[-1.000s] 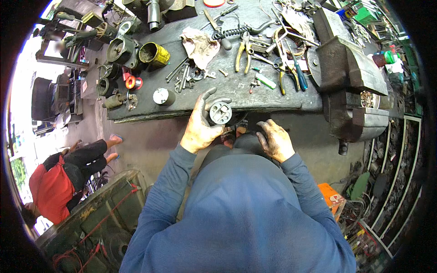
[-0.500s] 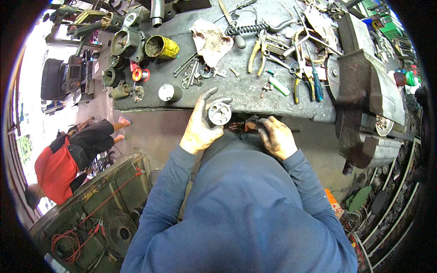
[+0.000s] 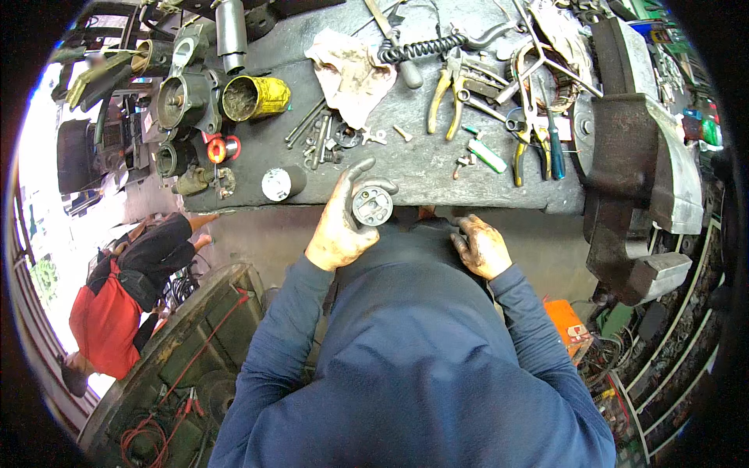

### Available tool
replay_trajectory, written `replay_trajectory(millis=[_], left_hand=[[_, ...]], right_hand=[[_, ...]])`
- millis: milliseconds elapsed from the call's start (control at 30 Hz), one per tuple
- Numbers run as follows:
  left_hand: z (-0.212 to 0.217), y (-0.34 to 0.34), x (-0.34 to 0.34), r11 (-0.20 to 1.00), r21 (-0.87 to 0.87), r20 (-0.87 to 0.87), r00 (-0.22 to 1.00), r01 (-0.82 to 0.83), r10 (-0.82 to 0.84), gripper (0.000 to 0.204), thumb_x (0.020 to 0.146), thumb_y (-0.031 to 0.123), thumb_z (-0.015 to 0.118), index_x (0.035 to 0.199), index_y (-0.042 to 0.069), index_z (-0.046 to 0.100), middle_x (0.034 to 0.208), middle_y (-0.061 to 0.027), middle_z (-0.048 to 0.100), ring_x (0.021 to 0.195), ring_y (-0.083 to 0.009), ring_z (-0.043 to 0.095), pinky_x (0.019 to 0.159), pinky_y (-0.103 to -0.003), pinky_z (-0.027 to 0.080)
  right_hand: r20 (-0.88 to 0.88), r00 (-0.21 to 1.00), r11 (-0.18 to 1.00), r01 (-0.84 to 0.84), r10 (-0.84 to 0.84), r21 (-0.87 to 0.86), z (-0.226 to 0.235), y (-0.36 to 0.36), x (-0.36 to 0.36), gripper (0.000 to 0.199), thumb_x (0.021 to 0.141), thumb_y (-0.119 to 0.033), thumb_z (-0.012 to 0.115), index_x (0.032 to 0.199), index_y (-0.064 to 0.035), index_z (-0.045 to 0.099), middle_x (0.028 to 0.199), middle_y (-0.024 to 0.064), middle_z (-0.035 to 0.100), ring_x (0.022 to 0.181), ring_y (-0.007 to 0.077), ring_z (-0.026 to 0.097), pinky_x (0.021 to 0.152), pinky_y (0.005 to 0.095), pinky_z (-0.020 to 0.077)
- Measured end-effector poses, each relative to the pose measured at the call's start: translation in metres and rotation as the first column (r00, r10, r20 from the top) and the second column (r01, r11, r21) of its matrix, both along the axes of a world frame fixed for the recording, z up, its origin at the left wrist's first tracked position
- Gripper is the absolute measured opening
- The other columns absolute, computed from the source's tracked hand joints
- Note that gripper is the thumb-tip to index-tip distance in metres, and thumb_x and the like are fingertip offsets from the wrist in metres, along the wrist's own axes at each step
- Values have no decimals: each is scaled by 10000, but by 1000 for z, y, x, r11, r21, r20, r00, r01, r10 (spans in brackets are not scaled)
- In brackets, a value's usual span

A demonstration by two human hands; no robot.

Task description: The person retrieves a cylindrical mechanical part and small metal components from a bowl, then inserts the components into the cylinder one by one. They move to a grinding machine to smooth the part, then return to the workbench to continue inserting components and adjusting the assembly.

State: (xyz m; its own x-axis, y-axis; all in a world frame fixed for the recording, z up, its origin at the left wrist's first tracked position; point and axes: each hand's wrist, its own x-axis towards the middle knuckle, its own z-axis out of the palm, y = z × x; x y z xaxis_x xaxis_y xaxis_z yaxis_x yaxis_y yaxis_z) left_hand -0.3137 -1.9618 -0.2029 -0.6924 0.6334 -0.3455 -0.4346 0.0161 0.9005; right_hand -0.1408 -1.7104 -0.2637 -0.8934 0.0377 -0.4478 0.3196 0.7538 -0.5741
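Note:
My left hand [image 3: 340, 226] is closed around a round grey metal part [image 3: 372, 206] with several hollows in its face. It is held up just in front of the bench edge, hollowed face upward. Blackened fingers curl over its far side, with the thumb on the near side. My right hand [image 3: 481, 246] rests on my right thigh, fingers loosely bent and apart, holding nothing that shows. Nearest the held part on the bench is a short cylinder [image 3: 276, 184] with a pale, spotted end. Dark grime covers the fingertips of both hands.
The workbench [image 3: 343, 183] carries a yellow can [image 3: 269, 97], a rag [image 3: 353, 74], bolts [image 3: 318, 136], pliers [image 3: 446, 97], a blue-handled screwdriver [image 3: 556, 148] and a solder spool [image 3: 223, 149]. A heavy vise-like block [image 3: 624, 148] stands right. A person in red [image 3: 105, 320] is at left.
The view has shifted slightly. The round part in my left hand is tilted a little differently, its face now darker. My right hand stays on my thigh.

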Motion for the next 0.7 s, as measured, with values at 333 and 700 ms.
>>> replay_trajectory(millis=[333,700], left_hand=[[-11,-8,-15,999,-32,-44,998,32,-33,1006,644,-121,566,1593,61,286,1321,-138,634,1199,-177,598,1082,-318,453],[-9,5,-17,996,-84,-17,1000,-11,9,952,691,-118,566,1591,48,302,1297,-139,657,1221,-188,616,1076,-318,464]], right_hand=[[169,985,998,41,-33,-44,-2,-10,-10,355,941,-251,672,1194,-1,660,1168,271,673,1083,449,666,944,507,535],[168,985,998,41,-33,-42,-6,-3,-13,358,940,-249,679,1205,-9,670,1153,235,680,1072,426,672,936,494,536]])
